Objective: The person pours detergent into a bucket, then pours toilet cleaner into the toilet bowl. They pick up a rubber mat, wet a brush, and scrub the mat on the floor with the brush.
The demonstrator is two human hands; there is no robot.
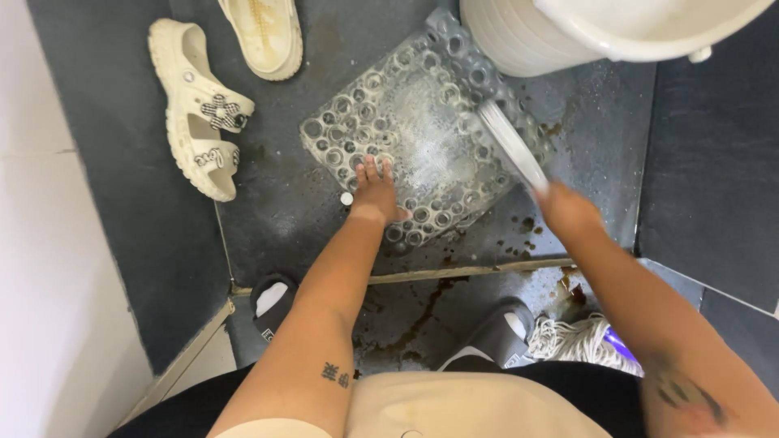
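A clear plastic mat (414,113) with round bumps lies soapy on the wet dark floor. My left hand (375,195) presses flat on its near edge, fingers spread. My right hand (565,212) grips a white brush (510,146), blurred with motion, whose head rests on the right part of the mat.
Two cream sandals (203,109) lie at the upper left. A white bucket (568,28) stands at the top right, over the mat's far corner. My feet in dark slippers (272,300) stand at a floor step, beside a mop head (578,341). White wall runs along the left.
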